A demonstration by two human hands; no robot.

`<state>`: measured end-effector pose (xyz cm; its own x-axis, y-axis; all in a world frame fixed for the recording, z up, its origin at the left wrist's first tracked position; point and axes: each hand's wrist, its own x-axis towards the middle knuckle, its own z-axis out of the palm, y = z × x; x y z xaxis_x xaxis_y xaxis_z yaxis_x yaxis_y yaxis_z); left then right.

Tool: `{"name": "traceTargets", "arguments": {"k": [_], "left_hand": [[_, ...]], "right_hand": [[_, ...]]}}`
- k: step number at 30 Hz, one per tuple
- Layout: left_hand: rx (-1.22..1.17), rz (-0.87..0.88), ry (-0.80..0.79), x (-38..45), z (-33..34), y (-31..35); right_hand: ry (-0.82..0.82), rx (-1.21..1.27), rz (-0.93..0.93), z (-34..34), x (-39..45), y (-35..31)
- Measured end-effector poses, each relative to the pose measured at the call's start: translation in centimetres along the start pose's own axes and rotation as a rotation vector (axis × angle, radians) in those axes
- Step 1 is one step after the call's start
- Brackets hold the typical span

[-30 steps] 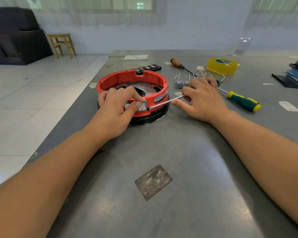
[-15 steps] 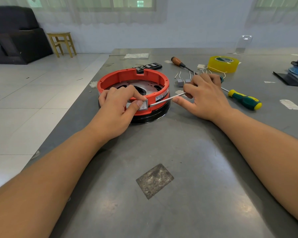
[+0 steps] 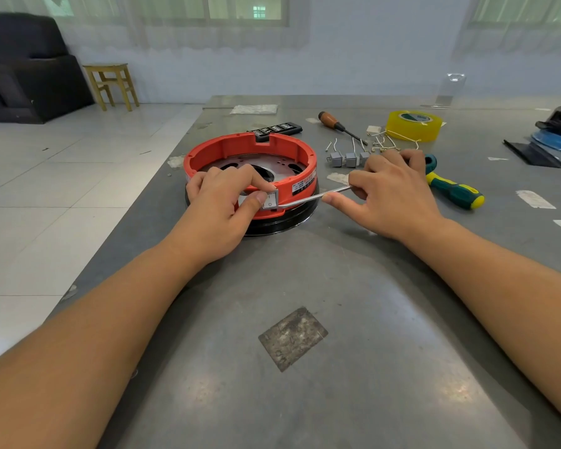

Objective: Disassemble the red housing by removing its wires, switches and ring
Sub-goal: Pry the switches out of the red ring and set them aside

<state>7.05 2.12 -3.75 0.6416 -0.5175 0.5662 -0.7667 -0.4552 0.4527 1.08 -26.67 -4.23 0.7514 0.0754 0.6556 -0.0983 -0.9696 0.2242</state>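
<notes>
A grey metal table (image 3: 353, 400) fills the near and right part of the scene, beside a pale tiled floor (image 3: 62, 196) on the left. A round red plastic housing (image 3: 234, 147) sits on a black ring base (image 3: 285, 217) toward the far left of the tabletop, its metal plate visible inside.

The left hand (image 3: 221, 209) rests over the housing's near wall, fingers curled across the rim and thumb pressed against a small white rocker switch (image 3: 270, 199) set in that wall. The right hand (image 3: 392, 196), just right of the housing, is clamped round a slim metal screwdriver shaft (image 3: 314, 197), whose tip touches the switch's right edge; its blue-green handle end (image 3: 430, 163) shows behind the knuckles.

A yellow roll of tape (image 3: 413, 124) lies far right. A green and yellow screwdriver (image 3: 455, 192) lies right of the right hand. A wooden-handled screwdriver (image 3: 332, 123) lies beyond. Three small grey switches (image 3: 350, 159) sit in a row between housing and right hand, with thin loose white wires (image 3: 382, 139) just behind them.
</notes>
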Motion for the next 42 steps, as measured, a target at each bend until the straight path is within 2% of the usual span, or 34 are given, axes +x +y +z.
{"name": "traceTargets", "arguments": {"k": [17, 20, 26, 28, 35, 42], "left_hand": [[-0.011, -0.081, -0.043, 0.4, -0.1, 0.3], [-0.019, -0.076, -0.035, 0.3, -0.2, 0.4], [-0.035, -0.041, -0.019, 0.1, -0.2, 0.0], [-0.044, -0.026, -0.009, -0.1, -0.1, 0.0], [-0.066, -0.004, 0.028, -0.3, -0.1, 0.1], [-0.052, -0.013, 0.008, -0.2, -0.1, -0.1]], "right_hand": [[0.303, 0.066, -0.033, 0.0, 0.2, -0.4], [0.234, 0.08, -0.026, -0.2, 0.1, -0.5], [-0.034, 0.039, -0.001, -0.4, 0.4, -0.4], [-0.074, 0.018, -0.009, -0.3, 0.4, -0.3], [-0.039, 0.03, 0.022, 0.2, 0.4, -1.5], [0.083, 0.131, 0.048, 0.2, 0.1, -1.7]]}}
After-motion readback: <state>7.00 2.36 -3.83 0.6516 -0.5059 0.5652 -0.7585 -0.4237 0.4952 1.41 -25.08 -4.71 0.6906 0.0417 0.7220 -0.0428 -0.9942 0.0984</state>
